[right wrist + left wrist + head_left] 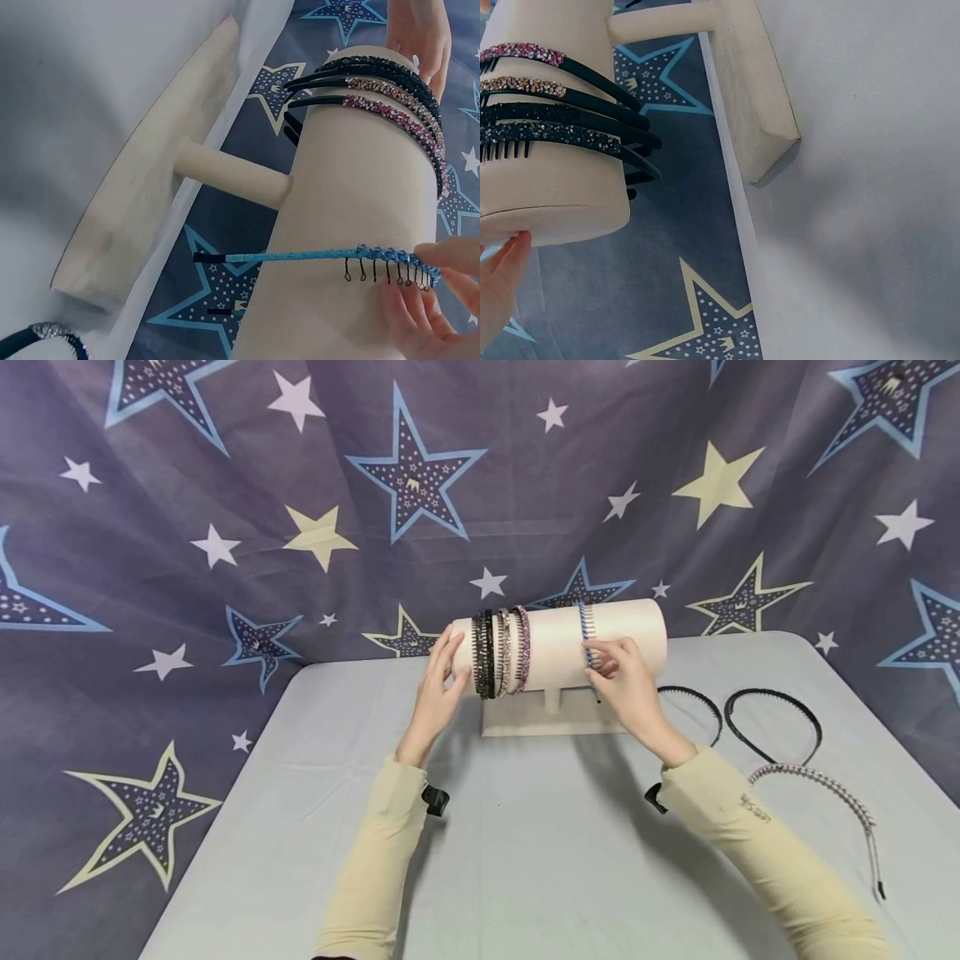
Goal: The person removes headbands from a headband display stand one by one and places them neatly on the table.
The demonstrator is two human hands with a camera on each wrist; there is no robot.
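Note:
A cream headband display roll [555,647] lies level on a post above a flat base [513,722]. My right hand [632,692] pinches a blue beaded headband [307,256] with small wire comb teeth, which goes over the right half of the roll. My left hand [433,697] rests against the roll's left end with its fingers fairly straight. Near that hand sit two black glittery headbands [551,136], a champagne glitter headband [525,86] and a pink-purple glitter headband [397,114], side by side round the roll. The backs of these bands are partly hidden.
On the table's right lie a black headband [812,718], another dark headband [705,697] partly behind my right arm, and a silvery beaded headband [825,778]. A star-patterned curtain [487,460] hangs behind the pale table [525,860].

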